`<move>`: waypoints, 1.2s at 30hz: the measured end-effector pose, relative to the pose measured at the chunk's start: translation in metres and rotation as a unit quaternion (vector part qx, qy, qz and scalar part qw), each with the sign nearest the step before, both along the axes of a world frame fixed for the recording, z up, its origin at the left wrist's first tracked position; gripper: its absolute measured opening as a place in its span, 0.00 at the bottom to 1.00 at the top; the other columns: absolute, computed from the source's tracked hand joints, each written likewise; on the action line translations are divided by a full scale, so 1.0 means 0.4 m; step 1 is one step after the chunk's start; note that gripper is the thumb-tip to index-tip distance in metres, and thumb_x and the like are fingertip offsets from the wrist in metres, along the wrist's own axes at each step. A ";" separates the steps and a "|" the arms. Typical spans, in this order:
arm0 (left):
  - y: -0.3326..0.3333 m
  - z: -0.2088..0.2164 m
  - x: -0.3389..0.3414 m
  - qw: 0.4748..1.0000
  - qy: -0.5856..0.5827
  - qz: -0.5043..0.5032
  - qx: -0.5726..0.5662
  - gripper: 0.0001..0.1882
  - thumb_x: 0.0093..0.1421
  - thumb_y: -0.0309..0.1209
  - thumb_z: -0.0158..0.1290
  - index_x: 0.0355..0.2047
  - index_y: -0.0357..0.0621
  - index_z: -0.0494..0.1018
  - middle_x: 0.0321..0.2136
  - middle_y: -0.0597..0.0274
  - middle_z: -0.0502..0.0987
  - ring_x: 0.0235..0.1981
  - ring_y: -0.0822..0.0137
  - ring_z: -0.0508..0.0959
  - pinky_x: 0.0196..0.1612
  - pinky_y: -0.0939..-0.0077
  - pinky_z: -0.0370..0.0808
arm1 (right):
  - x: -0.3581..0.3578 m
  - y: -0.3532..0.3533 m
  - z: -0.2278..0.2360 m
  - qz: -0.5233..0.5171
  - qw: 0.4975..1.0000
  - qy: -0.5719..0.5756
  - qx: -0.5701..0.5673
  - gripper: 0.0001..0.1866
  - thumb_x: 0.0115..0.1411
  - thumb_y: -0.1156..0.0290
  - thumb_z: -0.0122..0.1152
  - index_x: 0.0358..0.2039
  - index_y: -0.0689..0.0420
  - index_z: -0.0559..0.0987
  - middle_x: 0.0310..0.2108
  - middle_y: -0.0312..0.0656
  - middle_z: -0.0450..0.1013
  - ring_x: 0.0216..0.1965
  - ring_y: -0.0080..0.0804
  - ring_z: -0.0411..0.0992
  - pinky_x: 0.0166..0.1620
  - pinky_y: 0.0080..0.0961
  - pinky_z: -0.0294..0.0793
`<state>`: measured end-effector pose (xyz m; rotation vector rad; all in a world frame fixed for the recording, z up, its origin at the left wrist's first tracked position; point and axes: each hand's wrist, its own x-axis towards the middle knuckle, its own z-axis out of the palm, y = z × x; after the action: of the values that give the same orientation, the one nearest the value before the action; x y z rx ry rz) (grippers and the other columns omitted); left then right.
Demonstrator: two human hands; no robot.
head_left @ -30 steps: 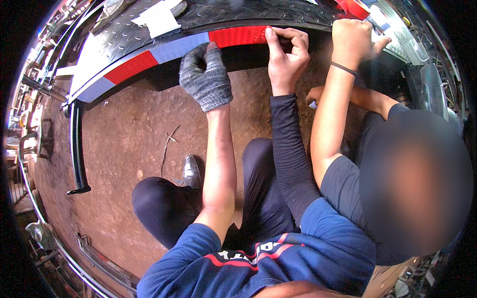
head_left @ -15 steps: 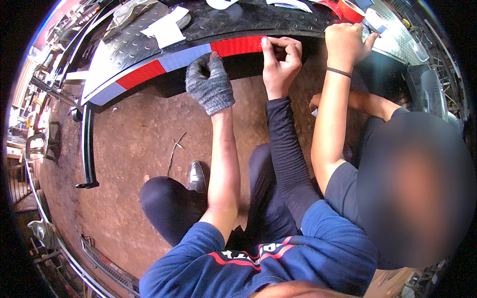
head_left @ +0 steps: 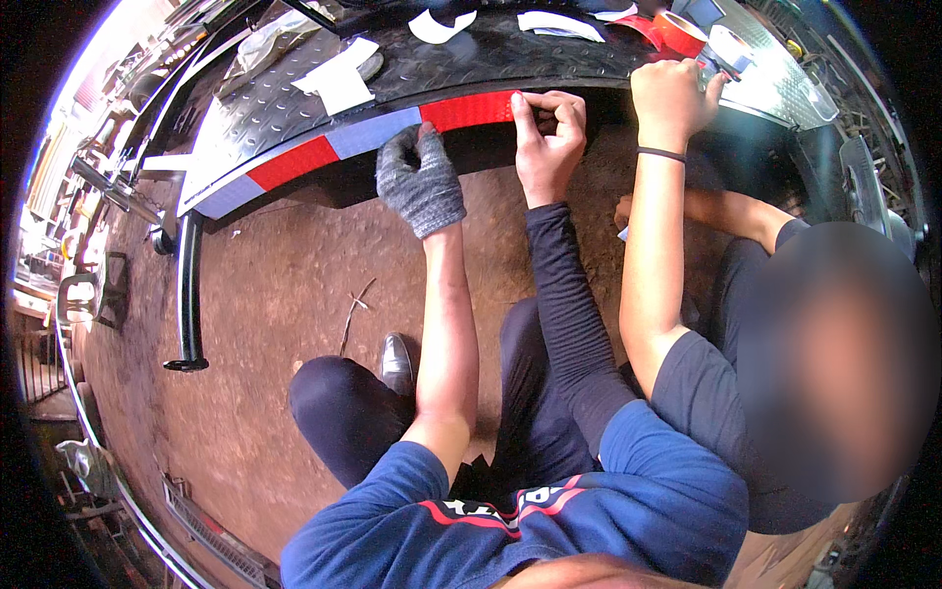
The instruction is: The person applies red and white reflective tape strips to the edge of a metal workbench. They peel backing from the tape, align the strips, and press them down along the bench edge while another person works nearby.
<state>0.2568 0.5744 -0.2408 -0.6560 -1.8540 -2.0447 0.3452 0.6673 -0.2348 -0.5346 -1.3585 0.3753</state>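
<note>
Tape (head_left: 292, 162) is on the front edge of the deck (head_left: 422, 74), alternating pale and red blocks, curving up to the right in my fisheye view. My left hand (head_left: 420, 182), in a grey knit glove, is at its lower edge, thumb tip on the joint between a pale block and the rightmost red one. Left fingers are curled with a small gap inside the thumb; can't tell from here if they have hold of anything. My right hand (head_left: 551, 147), bare below a dark sleeve (head_left: 574, 294), has thumb and index closed in a pinch on the right end of that red block, other fingers folded. Can't tell if that end is stuck down. Co-worker's hand (head_left: 672, 98), black band (head_left: 661, 154) at the wrist, is at the deck edge to the right of mine; its grip is unclear to me. Just beyond it sit a red roll (head_left: 679, 35) and a white roll (head_left: 731, 46). White scraps (head_left: 339, 77) lie on the tread plate up left. Under the deck's left end I see a black post (head_left: 189, 294); a twig-like piece (head_left: 353, 309) lies on the brown floor (head_left: 275, 265) near a shoe (head_left: 397, 363).
</note>
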 end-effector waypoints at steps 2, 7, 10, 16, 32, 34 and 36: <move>-0.002 0.002 -0.001 1.000 -0.001 0.001 -0.014 0.09 0.54 0.30 0.62 0.28 0.35 0.79 0.22 0.57 0.77 0.23 0.68 0.73 0.31 0.71 0.72 | 0.001 -0.001 -0.002 -0.003 1.000 -0.004 -0.005 0.06 0.52 0.74 0.71 0.26 0.58 0.80 0.30 0.33 0.68 0.30 0.20 0.67 0.31 0.18 0.68; 0.008 -0.017 -0.011 1.000 -0.009 0.002 0.005 0.09 0.53 0.31 0.62 0.28 0.36 0.79 0.21 0.59 0.77 0.21 0.69 0.73 0.30 0.71 0.72 | -0.001 -0.003 -0.001 -0.004 1.000 0.000 -0.006 0.06 0.51 0.74 0.71 0.26 0.58 0.79 0.30 0.35 0.69 0.31 0.24 0.68 0.34 0.22 0.68; 0.004 -0.023 -0.020 1.000 -0.017 0.006 0.001 0.10 0.53 0.31 0.63 0.28 0.36 0.79 0.20 0.59 0.77 0.21 0.68 0.73 0.30 0.71 0.72 | -0.014 -0.016 0.000 0.018 0.999 0.015 -0.028 0.07 0.50 0.74 0.70 0.24 0.58 0.78 0.30 0.39 0.70 0.35 0.34 0.70 0.40 0.28 0.70; 0.015 -0.011 -0.007 1.000 -0.014 0.007 0.000 0.11 0.53 0.33 0.63 0.28 0.35 0.79 0.20 0.58 0.77 0.21 0.68 0.74 0.30 0.71 0.72 | 0.000 -0.013 0.011 0.005 1.000 0.017 -0.017 0.06 0.50 0.75 0.70 0.24 0.58 0.78 0.30 0.40 0.70 0.35 0.34 0.70 0.40 0.28 0.70; -0.022 0.017 -0.005 0.992 -0.121 0.003 -0.037 0.18 0.48 0.37 0.69 0.21 0.39 0.71 0.17 0.66 0.72 0.21 0.71 0.68 0.29 0.73 0.69 | 0.010 -0.019 0.011 0.050 0.985 0.093 -0.137 0.16 0.44 0.70 0.77 0.25 0.56 0.74 0.27 0.32 0.67 0.24 0.21 0.63 0.30 0.21 0.67; -0.018 0.007 -0.007 0.990 -0.143 0.001 -0.021 0.20 0.46 0.38 0.70 0.20 0.40 0.70 0.17 0.66 0.71 0.21 0.70 0.67 0.30 0.73 0.69 | 0.025 -0.012 0.014 0.038 0.982 0.077 -0.165 0.16 0.44 0.69 0.78 0.24 0.56 0.74 0.25 0.31 0.67 0.23 0.21 0.63 0.30 0.21 0.66; -0.013 -0.002 -0.012 0.987 -0.159 -0.006 0.019 0.23 0.43 0.40 0.72 0.19 0.40 0.68 0.17 0.66 0.70 0.21 0.70 0.66 0.30 0.72 0.69 | 0.026 -0.012 0.015 0.027 0.984 0.064 -0.165 0.17 0.44 0.69 0.78 0.23 0.56 0.74 0.24 0.31 0.67 0.23 0.21 0.62 0.29 0.21 0.66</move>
<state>0.2521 0.5690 -0.2415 -0.3450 -1.9726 -2.2979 0.3558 0.6625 -0.2287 -0.7358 -1.1946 0.6745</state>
